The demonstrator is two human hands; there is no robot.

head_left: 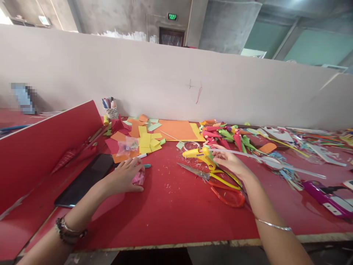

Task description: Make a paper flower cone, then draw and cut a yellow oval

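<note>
My left hand (128,176) is low over the table, its fingers and thumb curled around a small pink packet (139,177) that is partly hidden. A teal-ended pen (147,166) lies by its fingertips. At the centre right, my right hand (227,160) grips the back of a yellow hot glue gun (200,154); its fingers partly hide the handle. A long clear glue stick (239,153) sticks out from the gun's rear, passing over the hand. Scissors with yellow and orange handles (224,180) lie just below the gun, blades pointing left.
A black phone (86,180) lies left of my left hand, beside a red divider (52,147). Yellow paper pieces (149,140) and an orange sheet (176,129) lie behind. Red and green paper cones (220,134) are piled at the back. A purple device (327,198) sits far right.
</note>
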